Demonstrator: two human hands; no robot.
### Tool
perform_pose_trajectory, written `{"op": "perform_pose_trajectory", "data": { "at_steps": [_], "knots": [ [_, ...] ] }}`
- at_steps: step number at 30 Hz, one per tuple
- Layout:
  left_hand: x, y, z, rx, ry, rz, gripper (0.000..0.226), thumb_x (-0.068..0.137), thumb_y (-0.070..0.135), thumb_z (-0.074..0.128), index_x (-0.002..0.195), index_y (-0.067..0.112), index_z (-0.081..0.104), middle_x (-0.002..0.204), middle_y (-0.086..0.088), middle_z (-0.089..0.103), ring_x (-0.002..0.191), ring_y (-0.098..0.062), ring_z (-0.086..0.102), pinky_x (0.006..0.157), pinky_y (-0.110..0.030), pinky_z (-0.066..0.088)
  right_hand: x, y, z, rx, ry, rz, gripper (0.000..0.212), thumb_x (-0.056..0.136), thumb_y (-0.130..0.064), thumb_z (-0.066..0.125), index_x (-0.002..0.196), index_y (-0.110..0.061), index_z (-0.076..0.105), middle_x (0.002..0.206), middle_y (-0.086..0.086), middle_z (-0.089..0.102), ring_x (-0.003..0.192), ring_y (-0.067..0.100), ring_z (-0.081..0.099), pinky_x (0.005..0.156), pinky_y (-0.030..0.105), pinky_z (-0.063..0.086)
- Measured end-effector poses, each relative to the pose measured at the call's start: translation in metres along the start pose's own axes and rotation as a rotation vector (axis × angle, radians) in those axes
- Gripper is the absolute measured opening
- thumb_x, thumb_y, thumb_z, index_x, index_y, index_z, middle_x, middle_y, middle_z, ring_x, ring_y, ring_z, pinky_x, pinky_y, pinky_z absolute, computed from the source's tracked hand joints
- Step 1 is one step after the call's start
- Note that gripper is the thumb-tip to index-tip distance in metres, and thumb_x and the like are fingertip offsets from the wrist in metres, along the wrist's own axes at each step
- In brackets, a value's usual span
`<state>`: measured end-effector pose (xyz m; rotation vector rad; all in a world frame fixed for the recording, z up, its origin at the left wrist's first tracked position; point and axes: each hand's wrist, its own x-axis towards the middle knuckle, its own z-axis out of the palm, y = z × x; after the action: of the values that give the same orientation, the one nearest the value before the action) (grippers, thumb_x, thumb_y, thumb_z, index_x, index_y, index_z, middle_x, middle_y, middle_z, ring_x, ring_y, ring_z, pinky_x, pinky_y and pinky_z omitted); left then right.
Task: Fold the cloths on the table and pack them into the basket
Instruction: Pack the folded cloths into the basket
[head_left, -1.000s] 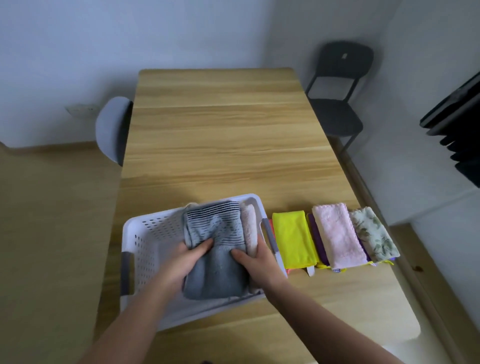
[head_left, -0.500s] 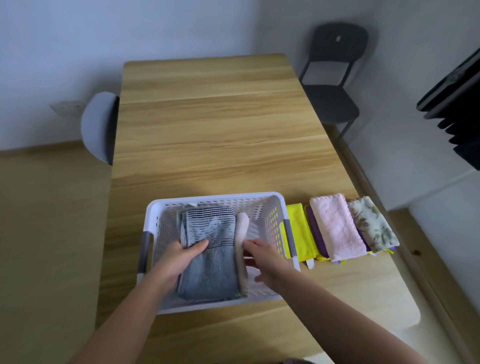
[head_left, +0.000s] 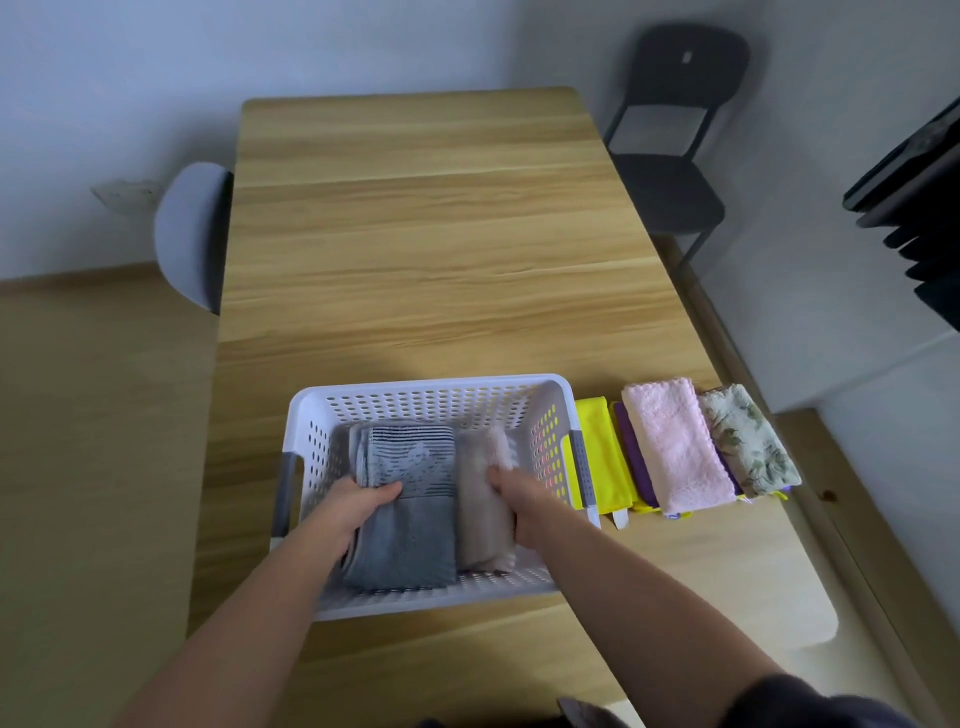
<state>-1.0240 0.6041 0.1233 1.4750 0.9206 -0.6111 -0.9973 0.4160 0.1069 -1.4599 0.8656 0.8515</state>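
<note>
Cloths: two folded ones lie in the white basket (head_left: 431, 382), four more are outside it. The basket sits on the wooden surface (head_left: 426, 260) toward its 6 o'clock edge.

- Grey striped cloth (head_left: 410, 519) lies flat on the basket floor, 9 o'clock side. Beige cloth (head_left: 480, 499) touches it at 3 o'clock.
- Left hand (head_left: 353, 506) grips the grey cloth at its 9 o'clock edge, thumb on top, fingers tucked under.
- Right hand (head_left: 524, 501) holds the beige cloth at its 3 o'clock edge, thumb on top. Its fingers curl down between cloth and basket wall, mostly hidden.
- At 3 o'clock of the basket is a row of folded, overlapping cloths: yellow cloth (head_left: 602, 457) just beside the wall, then purple cloth (head_left: 631, 457), pink cloth (head_left: 675, 447) and floral cloth (head_left: 745, 441).
- Black chair (head_left: 675, 130) is at 1 o'clock of the surface, grey chair (head_left: 189, 234) at 9 o'clock.
</note>
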Motion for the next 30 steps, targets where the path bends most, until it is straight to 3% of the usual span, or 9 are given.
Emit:
{"op": "perform_pose_trajectory", "data": {
  "at_steps": [3, 7, 10, 14, 16, 18, 21, 24, 30],
  "knots": [
    [0.016, -0.003, 0.006, 0.155, 0.169, -0.080, 0.048, 0.087, 0.012, 0.066, 0.128, -0.006, 0.048, 0.126, -0.019, 0.056, 0.111, -0.035, 0.055, 0.089, -0.036, 0.046, 0.024, 0.003, 0.000, -0.181, 0.108, -0.042, 0.048, 0.095, -0.030, 0.047, 0.133, 0.000, 0.047, 0.127, 0.018, 0.056, 0.114, 0.032, 0.057, 0.097, 0.044, 0.047],
    [0.021, -0.001, 0.017, 0.391, 0.330, -0.095, 0.051, 0.089, 0.018, 0.061, 0.132, -0.001, 0.042, 0.128, -0.018, 0.053, 0.111, -0.036, 0.052, 0.081, -0.036, 0.046, 0.003, -0.009, 0.000, -0.528, 0.274, -0.079, 0.047, 0.098, -0.019, 0.044, 0.139, 0.003, 0.034, 0.139, 0.019, 0.046, 0.128, 0.033, 0.046, 0.099, 0.034, 0.040],
    [0.018, -0.002, 0.024, 0.582, 0.409, -0.039, 0.059, 0.090, 0.019, 0.059, 0.138, 0.002, 0.029, 0.137, -0.019, 0.043, 0.121, -0.038, 0.045, 0.097, -0.045, 0.044, 0.003, -0.004, 0.000, -0.737, 0.346, -0.161, 0.044, 0.095, -0.004, 0.040, 0.137, 0.002, 0.031, 0.136, 0.020, 0.048, 0.126, 0.036, 0.049, 0.098, 0.039, 0.042],
    [-0.003, 0.004, 0.023, 0.879, 0.423, 0.105, 0.053, 0.101, 0.020, 0.031, 0.148, 0.007, 0.011, 0.148, -0.019, 0.030, 0.132, -0.036, 0.034, 0.107, -0.045, 0.032, 0.006, -0.004, 0.005, -1.095, 0.356, -0.222, 0.056, 0.097, 0.000, 0.028, 0.149, -0.004, 0.009, 0.149, 0.017, 0.031, 0.131, 0.039, 0.041, 0.100, 0.047, 0.041],
    [-0.013, 0.008, 0.016, 1.107, 0.497, 0.291, 0.064, 0.097, 0.008, 0.037, 0.149, 0.004, 0.000, 0.149, -0.021, 0.027, 0.133, -0.034, 0.034, 0.106, -0.040, 0.034, 0.003, -0.004, 0.003, -1.396, 0.425, -0.392, 0.065, 0.096, -0.002, 0.035, 0.150, -0.003, -0.002, 0.151, 0.017, 0.022, 0.132, 0.036, 0.038, 0.092, 0.043, 0.047],
    [-0.018, 0.009, 0.011, 1.379, 0.544, 0.525, 0.075, 0.088, 0.004, 0.053, 0.148, 0.004, 0.008, 0.142, -0.019, 0.033, 0.127, -0.031, 0.040, 0.102, -0.036, 0.040, -0.002, -0.003, 0.001, -1.567, 0.464, -0.601, 0.067, 0.094, -0.004, 0.044, 0.148, -0.002, 0.005, 0.142, 0.017, 0.028, 0.126, 0.033, 0.040, 0.086, 0.037, 0.049],
    [-0.017, 0.008, 0.020, 1.517, 0.322, 0.670, 0.067, 0.084, 0.012, 0.061, 0.141, 0.013, 0.025, 0.146, -0.015, 0.027, 0.130, -0.031, 0.034, 0.102, -0.038, 0.040, -0.004, 0.001, 0.005, -1.679, 0.351, -0.765, 0.063, 0.090, -0.006, 0.051, 0.143, -0.002, 0.018, 0.138, 0.016, 0.032, 0.127, 0.035, 0.037, 0.095, 0.041, 0.042],
    [-0.001, 0.000, 0.035, 1.585, 0.003, 0.518, 0.101, 0.081, 0.031, 0.071, 0.150, 0.021, -0.002, 0.155, -0.015, -0.018, 0.143, -0.041, -0.007, 0.111, -0.057, 0.019, 0.006, 0.012, 0.009, -1.657, 0.164, -0.734, 0.076, 0.091, -0.007, 0.049, 0.150, -0.005, 0.001, 0.154, 0.018, 0.011, 0.141, 0.041, 0.015, 0.109, 0.050, 0.031],
    [0.026, -0.014, 0.029, 1.689, -0.042, 0.342, 0.127, 0.072, 0.054, 0.073, 0.143, 0.028, -0.029, 0.144, -0.014, -0.044, 0.136, -0.044, -0.029, 0.111, -0.065, 0.003, 0.022, 0.017, 0.001, -1.701, 0.036, -0.493, 0.099, 0.090, -0.012, 0.059, 0.148, -0.016, -0.020, 0.155, 0.009, -0.027, 0.141, 0.045, -0.016, 0.116, 0.055, 0.005]
  ]
}}
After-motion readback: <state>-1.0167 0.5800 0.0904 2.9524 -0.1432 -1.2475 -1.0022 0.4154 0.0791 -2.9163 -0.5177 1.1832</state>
